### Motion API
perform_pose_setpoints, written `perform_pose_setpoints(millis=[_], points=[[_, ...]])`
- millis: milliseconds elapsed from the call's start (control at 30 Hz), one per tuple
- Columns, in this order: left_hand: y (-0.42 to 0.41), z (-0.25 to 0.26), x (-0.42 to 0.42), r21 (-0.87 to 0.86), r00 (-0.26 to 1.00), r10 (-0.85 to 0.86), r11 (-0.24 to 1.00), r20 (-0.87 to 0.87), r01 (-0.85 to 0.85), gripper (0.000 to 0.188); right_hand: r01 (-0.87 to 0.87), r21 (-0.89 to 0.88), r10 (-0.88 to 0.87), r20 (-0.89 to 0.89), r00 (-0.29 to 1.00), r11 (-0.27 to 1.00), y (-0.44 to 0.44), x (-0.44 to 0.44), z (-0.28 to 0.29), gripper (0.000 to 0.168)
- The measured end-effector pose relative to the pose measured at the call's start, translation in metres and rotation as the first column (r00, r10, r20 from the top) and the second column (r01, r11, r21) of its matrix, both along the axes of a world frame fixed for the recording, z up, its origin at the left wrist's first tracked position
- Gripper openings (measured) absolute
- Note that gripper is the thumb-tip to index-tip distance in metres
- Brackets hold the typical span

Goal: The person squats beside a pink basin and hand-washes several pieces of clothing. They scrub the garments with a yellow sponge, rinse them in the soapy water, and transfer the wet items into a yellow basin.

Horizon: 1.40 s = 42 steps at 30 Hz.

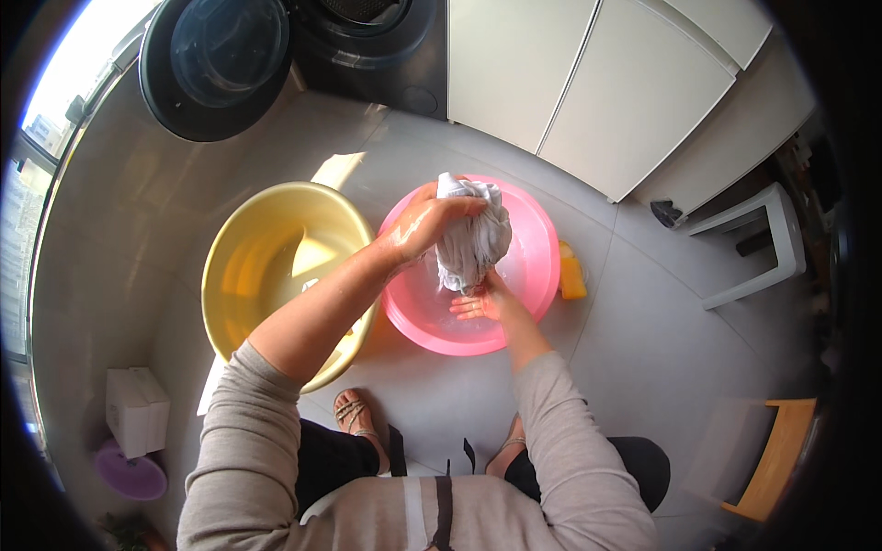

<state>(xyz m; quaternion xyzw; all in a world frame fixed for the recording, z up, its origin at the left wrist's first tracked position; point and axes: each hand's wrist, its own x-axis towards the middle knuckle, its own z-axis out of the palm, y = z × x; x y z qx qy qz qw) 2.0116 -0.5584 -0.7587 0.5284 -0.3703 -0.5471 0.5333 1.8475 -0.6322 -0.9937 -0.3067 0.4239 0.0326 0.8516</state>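
Observation:
A wet, bunched white cloth is gripped near its top by my left hand, which has suds on its back. Below the cloth, my right hand is turned palm up with its fingers stretched out. The cloth's lower end meets or nearly meets this hand; the exact contact is hard to tell. Both hands are over a pink plastic basin holding cloudy, sudsy water. To its left stands a larger yellow plastic basin, partly hidden by my left forearm, with bits of white fabric in it.
A yellow-orange block lies against the pink basin's right side. Beyond are a dark front-loading machine with its round door swung out, and white cabinets. A grey stool stands right; a white box and purple basin sit left.

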Motion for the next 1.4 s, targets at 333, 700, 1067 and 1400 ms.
perform_pose_setpoints(millis=[333, 700, 1067, 1400], points=[[0.005, -0.085, 0.032, 0.254, 0.847, 0.202, 0.964, -0.492, -0.082, 0.029, 0.389, 0.003, -0.361, 0.378, 0.852, 0.921, -0.028, 0.049, 0.086, 0.024], [0.020, -0.267, -0.013, 0.771, 0.978, -0.182, 0.606, -0.103, 0.194, 0.029, -0.370, -0.741, -0.229, -0.569, 0.790, 0.561, -0.034, 0.025, -0.059, 0.094], [-0.004, -0.286, -0.022, 0.159, 0.570, 0.154, 0.873, 0.807, -0.461, 0.046, -0.640, -0.721, 0.044, -0.654, 0.755, 0.266, -0.027, 0.016, -0.091, 0.070], [-0.030, -0.296, 0.011, 0.472, 0.668, 0.415, 0.875, -0.617, -0.108, 0.074, 0.079, -0.892, -0.209, -0.018, 0.978, 0.445, 0.004, 0.045, -0.047, 0.047]])
